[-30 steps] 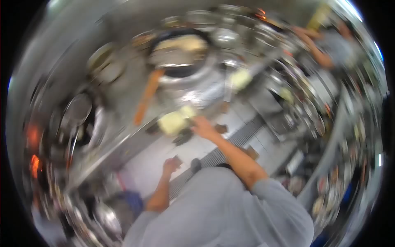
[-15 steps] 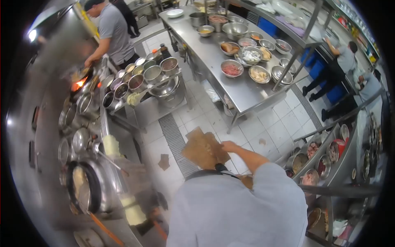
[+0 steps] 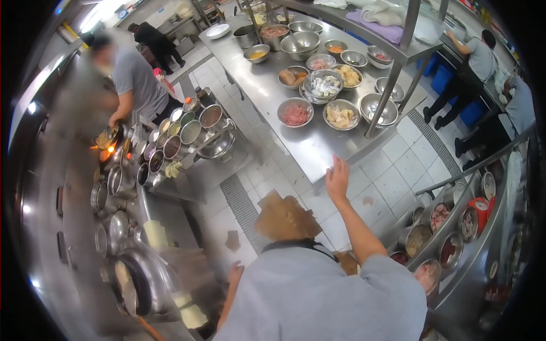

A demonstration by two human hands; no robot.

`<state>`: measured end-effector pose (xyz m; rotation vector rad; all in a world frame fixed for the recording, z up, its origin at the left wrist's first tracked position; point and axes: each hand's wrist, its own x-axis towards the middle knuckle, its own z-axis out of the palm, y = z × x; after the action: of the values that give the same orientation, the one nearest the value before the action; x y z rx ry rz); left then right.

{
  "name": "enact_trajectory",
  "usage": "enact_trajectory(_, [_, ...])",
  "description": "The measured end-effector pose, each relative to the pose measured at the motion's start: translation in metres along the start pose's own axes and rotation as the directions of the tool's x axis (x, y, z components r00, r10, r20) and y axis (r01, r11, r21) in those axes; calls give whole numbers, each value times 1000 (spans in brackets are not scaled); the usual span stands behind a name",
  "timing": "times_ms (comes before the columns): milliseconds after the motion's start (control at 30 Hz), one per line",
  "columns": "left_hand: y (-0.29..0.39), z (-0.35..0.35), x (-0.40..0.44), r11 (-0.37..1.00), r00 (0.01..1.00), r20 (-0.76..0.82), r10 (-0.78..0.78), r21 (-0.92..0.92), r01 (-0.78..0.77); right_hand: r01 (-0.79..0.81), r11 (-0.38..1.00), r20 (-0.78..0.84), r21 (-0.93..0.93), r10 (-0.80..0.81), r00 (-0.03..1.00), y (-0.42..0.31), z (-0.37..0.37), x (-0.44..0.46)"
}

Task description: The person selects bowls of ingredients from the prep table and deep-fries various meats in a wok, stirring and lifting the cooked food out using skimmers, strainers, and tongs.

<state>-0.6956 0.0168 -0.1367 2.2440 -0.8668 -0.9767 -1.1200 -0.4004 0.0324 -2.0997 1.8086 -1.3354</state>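
My right hand [image 3: 337, 178] is raised beside the near corner of the steel table [image 3: 318, 145], its fingers stretched up and apart from any bowl. It holds nothing that I can see. My left hand [image 3: 235, 273] hangs low on the left, small in view, with its fingers loosely extended and nothing visible in them. Brown cardboard [image 3: 287, 217] lies on the tiled floor between my hands. On the table, a bowl of pinkish-red meat [image 3: 295, 112] and a bowl of pale yellow pieces [image 3: 342, 115] are the nearest food to my right hand.
At left is a range with pots and a large wok [image 3: 135, 284]; flames [image 3: 111, 149] rise near a co-worker [image 3: 136, 77]. Seasoning pots [image 3: 190, 132] crowd a stand. Bowls of raw food [image 3: 426, 275] line the right counter. Other people stand farther off. A drain grate [image 3: 242, 207] crosses the floor.
My right hand has risen from over the cardboard toward the table corner. My left hand has come into view at lower left. The view has shifted slightly.
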Motion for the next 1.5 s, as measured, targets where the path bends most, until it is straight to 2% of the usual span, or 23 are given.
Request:
enact_trajectory(100, [118, -10, 0, 1000, 998, 65, 28, 10, -29, 45, 997, 17, 65, -46, 999, -1, 26, 44])
enact_trajectory(200, [162, -15, 18, 999, 994, 106, -11, 33, 7, 10, 999, 28, 35, -11, 1000, 2, 51, 57])
enact_trajectory(267, [173, -12, 38, 999, 988, 150, 25, 28, -29, -30, 1000, 39, 8, 30, 999, -1, 55, 64])
enact_trajectory(300, [167, -10, 54, 999, 986, 165, 31, 27, -36, 4, 999, 70, -44, -1, 998, -3, 55, 62])
enact_trajectory(400, [126, 2, 119, 969, 923, 384, 1, 227, -96, 17, 995, 98, -98, -7, 995, -4, 58, 64])
enact_trajectory(567, [104, 17, 205, 971, 862, 507, 0, 205, -121, -44, 989, 111, -142, 60, 992, -12, 63, 67])
enact_trajectory(667, [127, 19, 255, 993, 839, 543, 20, 86, -79, -57, 981, 115, -185, 79, 990, -17, 66, 74])
enact_trajectory(733, [158, 21, 287, 998, 833, 554, 21, -61, 16, -49, 980, 137, -191, 76, 988, -21, 67, 75])
enact_trajectory(800, [200, 23, 325, 953, 834, 551, 31, -269, 142, -59, 973, 151, -222, 94, 984, -23, 70, 75])
enact_trajectory(900, [272, 32, 380, 831, 845, 525, 102, -512, 218, -45, 966, 185, -253, 94, 978, -26, 72, 82])
enact_trajectory(1033, [386, 39, 409, 831, 918, 347, 192, -555, 36, -61, 958, 204, -280, 121, 971, -27, 78, 81])
enact_trajectory(1100, [432, 45, 417, 806, 910, 260, 324, -580, -121, -50, 958, 204, -281, 111, 973, -29, 78, 83])
enact_trajectory(1133, [459, 46, 415, 803, 909, 257, 329, -583, -125, -55, 957, 202, -283, 116, 973, -30, 77, 84])
enact_trajectory(1200, [512, 50, 409, 770, 862, 145, 486, -537, -344, -53, 958, 194, -281, 111, 975, -29, 76, 85])
enact_trajectory(1233, [533, 56, 412, 769, 854, 152, 497, -533, -353, -55, 959, 189, -278, 111, 976, -29, 77, 85])
enact_trajectory(1300, [569, 69, 418, 711, 724, 151, 673, -402, -577, -72, 957, 171, -283, 124, 977, -30, 76, 85])
enact_trajectory(1333, [588, 74, 416, 708, 714, 163, 681, -398, -584, -71, 956, 168, -284, 123, 978, -31, 75, 86])
enact_trajectory(1400, [624, 83, 412, 565, 542, 161, 825, -288, -774, -85, 955, 152, -283, 132, 980, -32, 74, 87])
enact_trajectory(1433, [636, 92, 415, 558, 531, 173, 830, -288, -778, -84, 956, 147, -280, 129, 981, -33, 73, 88])
enact_trajectory(1500, [654, 106, 420, 455, 414, 213, 885, -202, -867, -99, 953, 147, -287, 146, 978, -33, 71, 89])
